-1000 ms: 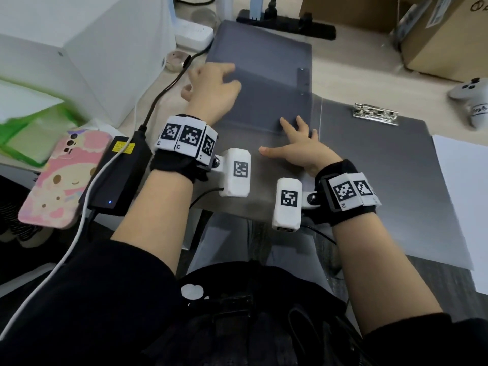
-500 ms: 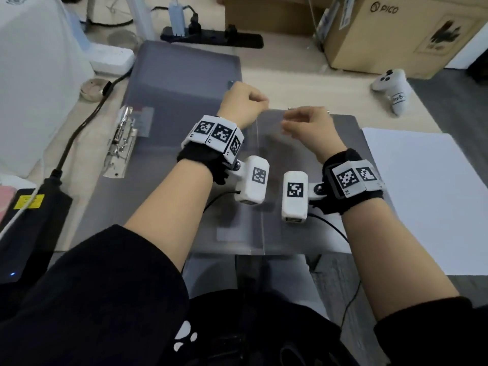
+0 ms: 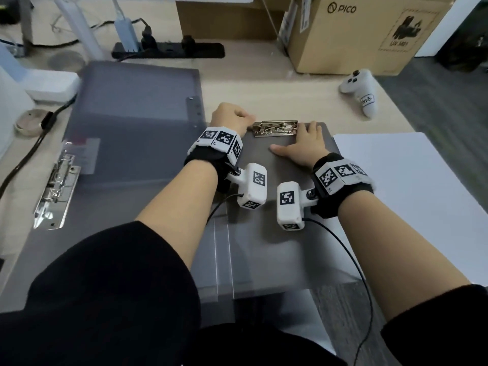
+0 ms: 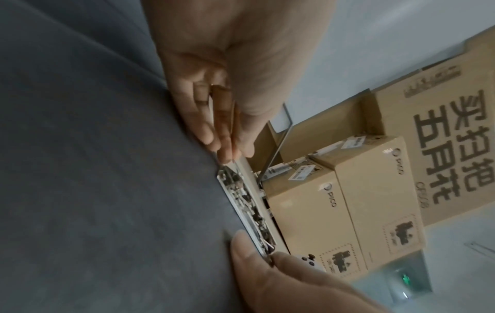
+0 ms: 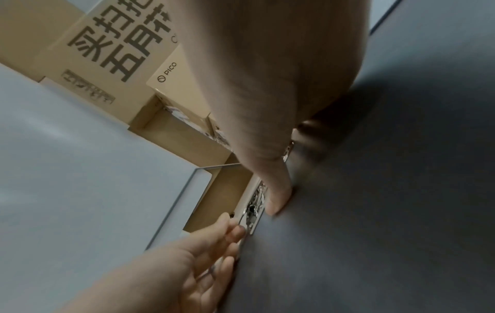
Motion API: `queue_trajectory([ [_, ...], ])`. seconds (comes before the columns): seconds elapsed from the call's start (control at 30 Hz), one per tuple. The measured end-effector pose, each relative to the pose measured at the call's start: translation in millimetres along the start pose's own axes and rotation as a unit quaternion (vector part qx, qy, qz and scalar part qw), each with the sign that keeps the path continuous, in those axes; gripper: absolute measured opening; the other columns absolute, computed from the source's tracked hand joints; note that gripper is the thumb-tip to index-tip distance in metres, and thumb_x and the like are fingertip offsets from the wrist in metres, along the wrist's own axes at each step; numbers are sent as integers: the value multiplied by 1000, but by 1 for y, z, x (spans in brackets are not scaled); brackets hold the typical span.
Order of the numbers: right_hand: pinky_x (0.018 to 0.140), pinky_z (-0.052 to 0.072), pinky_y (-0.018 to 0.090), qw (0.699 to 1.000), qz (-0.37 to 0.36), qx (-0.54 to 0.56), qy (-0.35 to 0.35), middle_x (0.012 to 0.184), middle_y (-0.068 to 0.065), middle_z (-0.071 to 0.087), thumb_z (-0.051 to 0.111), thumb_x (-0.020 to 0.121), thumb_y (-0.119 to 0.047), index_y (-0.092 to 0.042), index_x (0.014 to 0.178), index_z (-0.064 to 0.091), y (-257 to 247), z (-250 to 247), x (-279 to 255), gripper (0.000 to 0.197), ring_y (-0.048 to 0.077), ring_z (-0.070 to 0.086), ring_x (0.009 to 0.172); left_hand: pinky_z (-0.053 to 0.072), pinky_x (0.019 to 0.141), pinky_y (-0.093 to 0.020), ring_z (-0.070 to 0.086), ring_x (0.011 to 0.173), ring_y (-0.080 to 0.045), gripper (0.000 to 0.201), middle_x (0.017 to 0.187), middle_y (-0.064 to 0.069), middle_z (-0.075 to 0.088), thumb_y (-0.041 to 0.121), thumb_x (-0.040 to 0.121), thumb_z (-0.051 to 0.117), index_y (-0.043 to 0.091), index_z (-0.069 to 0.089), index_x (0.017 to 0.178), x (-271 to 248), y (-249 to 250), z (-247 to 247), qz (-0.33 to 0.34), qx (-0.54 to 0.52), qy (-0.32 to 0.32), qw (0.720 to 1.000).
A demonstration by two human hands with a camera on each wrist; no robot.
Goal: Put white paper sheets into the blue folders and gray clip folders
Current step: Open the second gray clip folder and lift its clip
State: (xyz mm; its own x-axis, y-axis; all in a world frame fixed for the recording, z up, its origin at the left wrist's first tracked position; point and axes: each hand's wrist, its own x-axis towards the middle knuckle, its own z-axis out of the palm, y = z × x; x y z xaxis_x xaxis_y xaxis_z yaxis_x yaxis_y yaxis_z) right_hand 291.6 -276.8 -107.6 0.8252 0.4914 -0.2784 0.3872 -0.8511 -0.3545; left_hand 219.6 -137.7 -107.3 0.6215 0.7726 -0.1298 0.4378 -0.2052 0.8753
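Observation:
A gray clip folder (image 3: 277, 207) lies in front of me with its metal clip (image 3: 274, 128) at the far edge. My left hand (image 3: 247, 120) is curled at the clip's left end; in the left wrist view its fingers (image 4: 214, 131) pinch that end of the clip (image 4: 246, 209). My right hand (image 3: 298, 138) lies flat on the board just below the clip's right end, and its thumb (image 5: 277, 190) presses the board beside the clip (image 5: 254, 203). White paper sheets (image 3: 412, 196) lie to the right of the folder.
A second gray folder (image 3: 126, 143) lies open on the left with its own metal clip (image 3: 56, 191). Cardboard boxes (image 3: 364, 33) and a power strip (image 3: 169, 50) stand behind. A white controller (image 3: 361, 88) rests at the back right. Cables run along the left edge.
Both hands have moved from the folder's cover to the metal clip at its far edge. The right hand has flattened onto the board, and the left has curled at the clip's end.

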Motion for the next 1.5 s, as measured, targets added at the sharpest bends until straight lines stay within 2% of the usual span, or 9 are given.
queue_trajectory([
  [0.1,121,-1,38,1000,2,-13,-26,158,17,-12,56,83,-59,-7,151,0,0,-1,1,102,31,-11,147,59,79,-35,57,58,-17,9,76,-7,73,25,75,73,18,73,70,7,-6,3,-1,13,1,1000],
  [0.27,121,-3,41,998,-1,-33,-48,157,17,-17,52,85,-61,-7,150,-6,0,-3,2,102,31,-14,147,51,74,-25,58,66,-19,22,72,2,66,31,76,74,23,63,59,14,-3,5,5,68,2,998],
  [0.63,120,-5,42,997,2,-46,-68,157,17,-19,49,85,-64,-8,150,-9,-1,-4,2,103,30,-17,146,44,67,-26,57,74,-29,26,60,5,51,12,83,54,17,46,58,22,9,13,45,221,-29,974],
  [0.77,120,-5,42,997,1,-45,-68,157,17,-20,48,86,-64,-8,150,-9,-1,-3,2,103,30,-17,146,54,71,-32,56,68,-25,30,63,2,49,12,85,56,17,44,59,28,7,10,42,183,-80,979],
  [0.9,120,-4,42,997,2,-44,-62,157,17,-19,49,86,-64,-8,150,-9,-1,-3,1,103,30,-17,146,51,47,-16,50,60,-11,33,65,0,47,8,89,58,19,43,62,27,9,3,16,60,-119,991],
  [1.2,119,-4,42,998,-14,-32,-43,157,17,-17,49,86,-61,-8,151,-6,2,-2,0,100,30,-14,147,49,61,-16,58,68,-15,20,83,-5,70,18,88,63,21,55,70,13,41,5,175,-6,-153,973],
  [1.3,119,-4,43,999,-18,-28,-42,158,16,-16,50,86,-61,-8,151,-5,3,-2,1,100,30,-14,147,49,87,-31,61,89,-15,17,97,-5,70,18,95,51,17,68,94,9,43,10,197,6,-193,961],
  [1.4,119,-4,46,998,-22,-21,-49,158,14,-17,53,86,-58,-9,151,-4,5,-6,1,99,29,-15,147,39,102,-26,55,110,-13,32,116,-3,65,13,101,36,7,57,123,2,50,18,181,49,-244,951],
  [1.5,119,-3,47,998,-30,-5,-48,159,11,-15,57,87,-51,-9,151,-1,9,-8,2,97,27,-14,147,37,92,-16,49,122,-13,36,133,-6,57,11,102,29,6,47,133,-1,55,27,167,103,-287,938],
])
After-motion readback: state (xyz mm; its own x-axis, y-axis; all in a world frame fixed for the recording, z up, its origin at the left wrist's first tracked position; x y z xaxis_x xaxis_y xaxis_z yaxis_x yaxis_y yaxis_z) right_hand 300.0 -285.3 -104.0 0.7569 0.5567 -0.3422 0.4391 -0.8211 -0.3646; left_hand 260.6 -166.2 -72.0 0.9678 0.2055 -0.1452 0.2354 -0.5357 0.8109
